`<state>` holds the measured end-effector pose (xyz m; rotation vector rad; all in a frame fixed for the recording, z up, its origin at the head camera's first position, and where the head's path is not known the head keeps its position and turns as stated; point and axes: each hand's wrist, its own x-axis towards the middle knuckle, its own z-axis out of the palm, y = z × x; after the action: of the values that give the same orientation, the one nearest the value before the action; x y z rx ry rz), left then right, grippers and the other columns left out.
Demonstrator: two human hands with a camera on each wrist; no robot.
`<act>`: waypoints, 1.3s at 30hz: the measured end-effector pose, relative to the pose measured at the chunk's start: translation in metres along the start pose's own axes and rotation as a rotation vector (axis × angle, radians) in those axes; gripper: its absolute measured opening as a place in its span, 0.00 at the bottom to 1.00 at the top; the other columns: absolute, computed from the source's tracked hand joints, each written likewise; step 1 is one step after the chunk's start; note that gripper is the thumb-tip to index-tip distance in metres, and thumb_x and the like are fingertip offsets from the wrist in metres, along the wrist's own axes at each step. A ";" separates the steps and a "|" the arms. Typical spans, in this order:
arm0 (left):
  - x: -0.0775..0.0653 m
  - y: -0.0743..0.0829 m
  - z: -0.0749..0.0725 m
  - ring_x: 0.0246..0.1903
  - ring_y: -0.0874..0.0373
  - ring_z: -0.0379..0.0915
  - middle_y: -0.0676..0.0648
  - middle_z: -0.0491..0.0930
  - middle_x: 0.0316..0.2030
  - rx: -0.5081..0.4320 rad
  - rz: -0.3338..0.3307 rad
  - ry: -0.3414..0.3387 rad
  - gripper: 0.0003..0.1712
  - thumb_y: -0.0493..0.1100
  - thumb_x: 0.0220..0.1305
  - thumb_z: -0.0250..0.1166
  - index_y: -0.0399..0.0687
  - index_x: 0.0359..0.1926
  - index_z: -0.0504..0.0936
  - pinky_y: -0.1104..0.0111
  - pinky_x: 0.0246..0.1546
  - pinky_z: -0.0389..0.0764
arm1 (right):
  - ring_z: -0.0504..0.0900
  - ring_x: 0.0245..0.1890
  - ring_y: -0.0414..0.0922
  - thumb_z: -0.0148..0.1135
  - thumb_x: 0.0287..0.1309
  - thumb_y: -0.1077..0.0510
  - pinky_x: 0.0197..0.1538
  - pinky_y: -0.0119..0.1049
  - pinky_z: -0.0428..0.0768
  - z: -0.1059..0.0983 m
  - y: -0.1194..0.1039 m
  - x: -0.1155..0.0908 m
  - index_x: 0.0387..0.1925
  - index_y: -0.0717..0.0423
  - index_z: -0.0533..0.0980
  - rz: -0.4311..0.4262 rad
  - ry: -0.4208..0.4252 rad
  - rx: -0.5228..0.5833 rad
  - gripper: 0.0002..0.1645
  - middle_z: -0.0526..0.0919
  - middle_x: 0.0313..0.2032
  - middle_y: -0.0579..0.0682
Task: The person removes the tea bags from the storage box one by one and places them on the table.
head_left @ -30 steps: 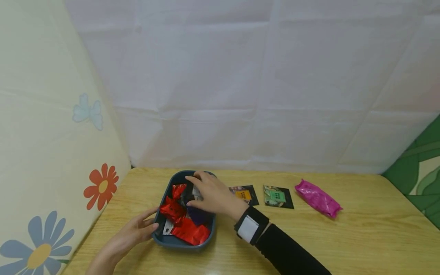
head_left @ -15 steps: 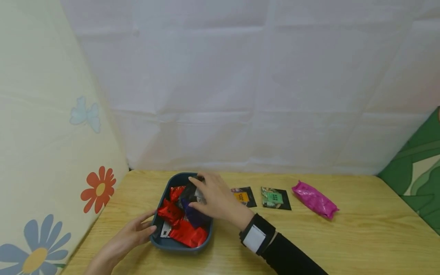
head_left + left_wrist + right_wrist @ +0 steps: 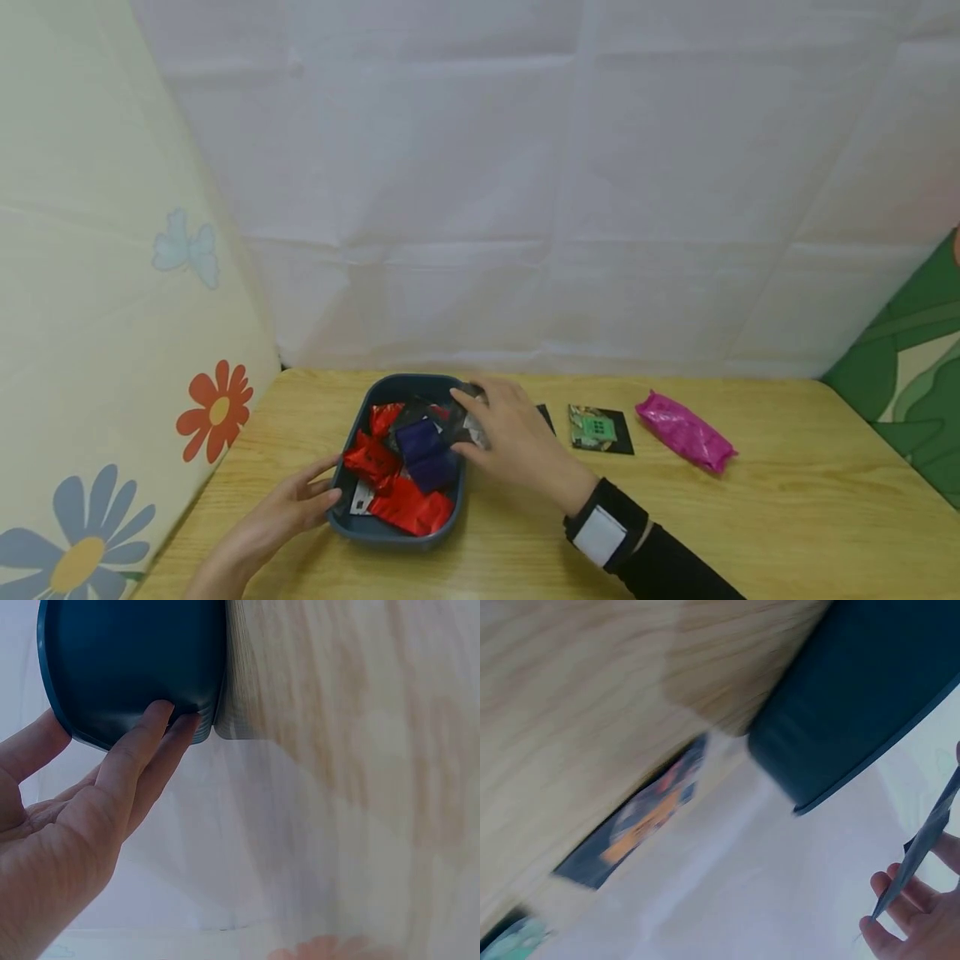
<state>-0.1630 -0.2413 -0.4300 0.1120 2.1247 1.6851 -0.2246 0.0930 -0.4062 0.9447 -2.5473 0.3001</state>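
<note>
- Right hand (image 3: 521, 433): thumb and fingers pinch a dark packet (image 3: 922, 844) at the container's right rim, lower centre of the head view.
- Left hand (image 3: 285, 507): fingers extended, thumb spread apart, touching the left side of the blue container (image 3: 397, 542).
- Surface: wooden tabletop (image 3: 750, 525), with a green-labelled packet (image 3: 602, 428) and a pink packet (image 3: 686, 431) at lower right.
- Room: white cloth (image 3: 525, 167) behind; flower-printed sheet (image 3: 82, 333) at left.
- Dark packet: greyish, pale-patched, thin, edge-on in the right wrist view.
</note>
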 end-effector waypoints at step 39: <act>0.000 0.000 0.000 0.62 0.36 0.68 0.20 0.58 0.67 -0.014 0.003 0.002 0.41 0.44 0.73 0.59 0.28 0.75 0.48 0.50 0.56 0.77 | 0.75 0.49 0.69 0.77 0.48 0.46 0.49 0.67 0.73 -0.061 0.164 -0.157 0.61 0.66 0.74 0.340 -0.053 -0.165 0.43 0.72 0.54 0.74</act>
<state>-0.1630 -0.2416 -0.4300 0.1088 2.1146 1.7023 -0.2068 0.3259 -0.4304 0.4623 -2.7265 0.1580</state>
